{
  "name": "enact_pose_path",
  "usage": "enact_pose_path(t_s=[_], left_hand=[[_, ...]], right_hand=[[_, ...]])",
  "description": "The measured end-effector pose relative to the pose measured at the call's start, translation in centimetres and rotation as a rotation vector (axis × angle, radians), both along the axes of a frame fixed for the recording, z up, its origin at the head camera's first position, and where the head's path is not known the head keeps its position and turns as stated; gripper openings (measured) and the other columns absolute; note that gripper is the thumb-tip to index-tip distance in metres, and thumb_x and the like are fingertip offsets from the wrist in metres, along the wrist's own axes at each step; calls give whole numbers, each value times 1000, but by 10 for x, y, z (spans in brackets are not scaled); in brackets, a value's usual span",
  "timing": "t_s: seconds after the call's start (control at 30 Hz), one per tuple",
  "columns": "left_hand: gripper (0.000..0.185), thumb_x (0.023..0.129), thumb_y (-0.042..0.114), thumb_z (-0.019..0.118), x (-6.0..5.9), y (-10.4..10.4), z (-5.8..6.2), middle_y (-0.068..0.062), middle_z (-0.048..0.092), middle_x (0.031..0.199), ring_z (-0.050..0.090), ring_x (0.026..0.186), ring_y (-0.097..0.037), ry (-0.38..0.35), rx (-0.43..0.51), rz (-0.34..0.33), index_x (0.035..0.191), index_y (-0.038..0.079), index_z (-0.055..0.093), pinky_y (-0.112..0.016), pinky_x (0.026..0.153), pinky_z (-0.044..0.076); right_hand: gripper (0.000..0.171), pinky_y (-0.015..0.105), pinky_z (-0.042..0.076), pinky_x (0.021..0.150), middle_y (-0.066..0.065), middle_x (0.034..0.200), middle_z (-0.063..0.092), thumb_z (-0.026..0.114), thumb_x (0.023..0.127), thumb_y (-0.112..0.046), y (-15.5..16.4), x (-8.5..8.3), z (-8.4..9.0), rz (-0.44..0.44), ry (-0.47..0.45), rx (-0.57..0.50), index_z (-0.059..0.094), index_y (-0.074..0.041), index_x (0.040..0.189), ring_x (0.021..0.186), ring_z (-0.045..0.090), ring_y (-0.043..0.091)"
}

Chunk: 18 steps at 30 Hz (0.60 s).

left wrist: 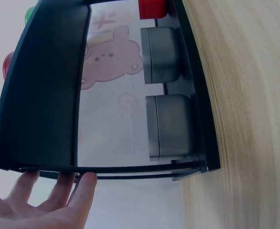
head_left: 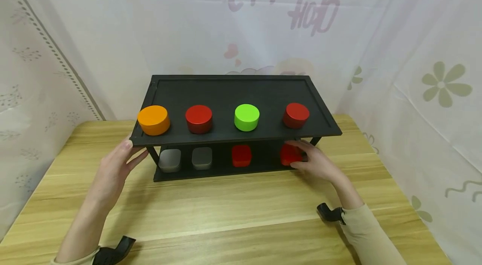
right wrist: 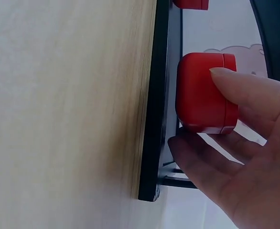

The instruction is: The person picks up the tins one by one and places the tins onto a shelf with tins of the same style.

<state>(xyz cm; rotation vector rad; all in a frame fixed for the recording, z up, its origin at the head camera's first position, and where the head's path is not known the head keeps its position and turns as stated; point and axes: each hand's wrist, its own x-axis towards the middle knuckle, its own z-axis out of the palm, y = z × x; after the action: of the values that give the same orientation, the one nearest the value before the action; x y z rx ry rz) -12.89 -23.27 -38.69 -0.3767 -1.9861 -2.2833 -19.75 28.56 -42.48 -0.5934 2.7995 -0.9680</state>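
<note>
A black two-tier rack [head_left: 233,89] stands on the wooden table. My left hand [head_left: 114,169] holds the left front corner of its upper shelf, thumb at the edge and fingers [left wrist: 85,191] against the end of the board. On the lower tier, at the right end, my right hand [head_left: 316,162] grips a red rounded-square lidded tin [right wrist: 202,93], thumb on its near side and fingers around the other. A second red square tin [head_left: 241,155] sits to the left on that tier, followed by two grey square tins [head_left: 201,158] [head_left: 170,160].
Along the upper shelf's front stand round lidded tins: orange [head_left: 153,120], red [head_left: 199,119], bright green [head_left: 246,117] and red [head_left: 296,115]. Thin black legs [head_left: 152,155] join the tiers. A printed white cloth [head_left: 226,26] hangs behind the table [head_left: 226,215].
</note>
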Motion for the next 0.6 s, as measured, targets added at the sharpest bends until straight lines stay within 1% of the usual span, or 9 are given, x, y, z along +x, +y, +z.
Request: enact_pose_path(t_s=[0.13, 0.43, 0.6], left_hand=[[43, 113, 15, 36, 0, 0, 0, 14, 56, 150, 61, 126, -1, -5, -4, 0, 153, 11, 49, -14, 103, 54], [44, 113, 15, 35, 0, 0, 0, 14, 54, 151, 61, 126, -1, -8, -9, 4, 154, 11, 48, -14, 103, 54], [44, 113, 17, 36, 0, 0, 1, 14, 54, 151, 61, 126, -1, -17, -22, 10, 154, 11, 48, -13, 103, 54]], right_hand=[[63, 52, 54, 103, 19, 150, 53, 76, 92, -11, -1, -4, -1, 3, -15, -1, 52, -11, 150, 125, 59, 36], [63, 56, 52, 106, 19, 152, 52, 75, 94, -15, -3, -7, 0, -13, -59, 18, 50, -13, 152, 131, 57, 38], [62, 59, 51, 108, 20, 153, 50, 74, 94, -16, -5, -8, 0, -6, -57, 31, 50, -12, 151, 134, 55, 41]])
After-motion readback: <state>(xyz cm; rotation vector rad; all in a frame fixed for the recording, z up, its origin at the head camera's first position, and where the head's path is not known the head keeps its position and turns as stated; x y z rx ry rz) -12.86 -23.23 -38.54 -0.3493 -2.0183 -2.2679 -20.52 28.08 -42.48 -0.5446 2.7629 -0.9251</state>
